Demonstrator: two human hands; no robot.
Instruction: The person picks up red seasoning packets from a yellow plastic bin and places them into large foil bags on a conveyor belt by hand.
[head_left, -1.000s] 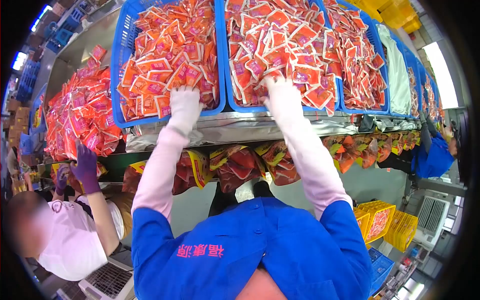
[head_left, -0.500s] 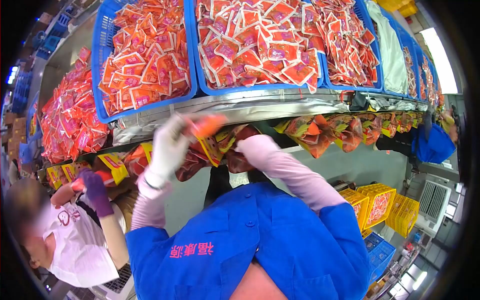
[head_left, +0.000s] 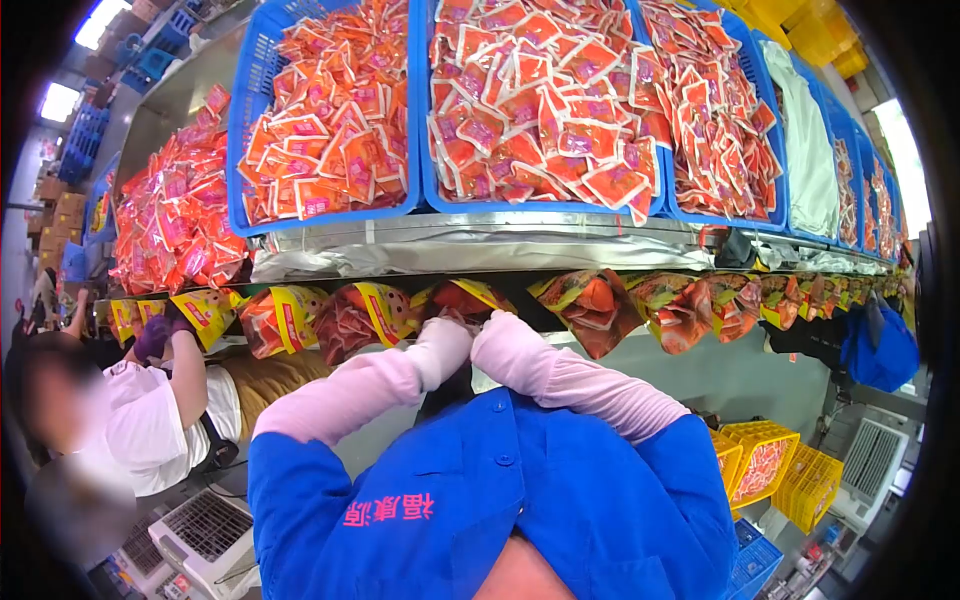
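My left hand, in a white glove, is closed at the near edge of a yellow-and-red packaging bag hanging under the table edge. Beside it my right hand, also gloved, is closed on the same bag's rim. The two hands almost touch, and their fingertips are partly hidden. Reddish contents show in the bag's mouth. To the left hangs another bag filled with red packets; on the right is a filled bag with orange-red packets in it.
Blue crates heaped with red sachets line the table beyond the bags. A loose sachet pile lies at the left. A co-worker stands at left, hands on another bag. Yellow crates sit low at right.
My left hand has come right and down from the neighbouring bag to the bag at my right hand. The orange-red packet it carried no longer shows in it. The view has shifted.
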